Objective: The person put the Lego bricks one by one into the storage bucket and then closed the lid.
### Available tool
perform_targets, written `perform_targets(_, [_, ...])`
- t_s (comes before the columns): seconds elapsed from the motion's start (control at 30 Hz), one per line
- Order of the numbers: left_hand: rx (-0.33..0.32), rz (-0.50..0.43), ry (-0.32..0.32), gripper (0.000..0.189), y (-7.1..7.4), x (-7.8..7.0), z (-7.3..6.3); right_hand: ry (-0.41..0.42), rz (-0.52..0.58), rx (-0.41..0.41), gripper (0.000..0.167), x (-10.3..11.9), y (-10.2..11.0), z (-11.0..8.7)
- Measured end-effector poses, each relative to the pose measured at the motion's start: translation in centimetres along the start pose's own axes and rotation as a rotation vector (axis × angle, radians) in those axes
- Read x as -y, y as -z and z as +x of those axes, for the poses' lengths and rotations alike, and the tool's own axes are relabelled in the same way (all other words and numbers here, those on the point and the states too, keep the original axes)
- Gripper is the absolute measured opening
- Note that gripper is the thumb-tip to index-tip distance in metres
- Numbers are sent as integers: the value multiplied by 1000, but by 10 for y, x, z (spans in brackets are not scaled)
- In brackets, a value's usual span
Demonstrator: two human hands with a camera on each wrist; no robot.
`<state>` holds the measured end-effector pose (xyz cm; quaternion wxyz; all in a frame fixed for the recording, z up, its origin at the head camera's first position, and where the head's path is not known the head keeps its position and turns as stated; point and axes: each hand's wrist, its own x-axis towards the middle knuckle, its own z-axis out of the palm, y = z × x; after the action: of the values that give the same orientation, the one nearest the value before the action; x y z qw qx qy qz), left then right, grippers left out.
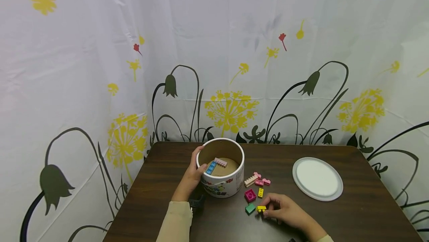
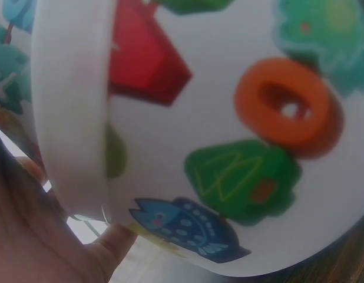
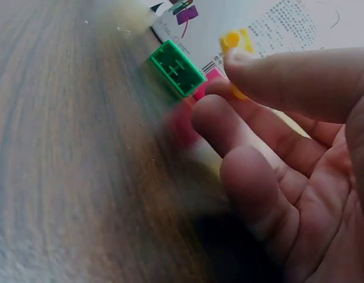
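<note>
I see the left hand [image 1: 194,170] clasping the bucket [image 1: 223,187] short of the table's [image 1: 365,201] far edge, seemingly to steady it, the right hand [image 1: 280,207] closely pinching a yellow brick [image 1: 261,208].

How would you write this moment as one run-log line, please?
left hand: grips white bucket | right hand: pinches yellow brick | in bucket: blue brick, pale pink brick | lid: on table

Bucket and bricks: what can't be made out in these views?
Head: near floor of the bucket, hidden by its front wall.
Left wrist: much of the left hand, cut off by the picture's edges.
Right wrist: wording of the text, too small and blurred.
Right wrist: part of the yellow brick, covered by the right hand.
</note>
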<state>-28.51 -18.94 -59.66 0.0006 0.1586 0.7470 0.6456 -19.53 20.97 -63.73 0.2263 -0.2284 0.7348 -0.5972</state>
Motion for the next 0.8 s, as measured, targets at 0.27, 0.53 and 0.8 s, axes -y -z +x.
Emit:
perform_targets(0.27, [-12,-2,0,81,0,1,-1,-54,121,-15,31,0,4,-2])
perform_targets(0.53, [-7,-9,7,80,0,0,0,-73,181,-52,37,-1,8,-5])
perform_targets(0.8, [-2,4,18,81,0,-1,-2,-101,109,-199,38,13,11,1])
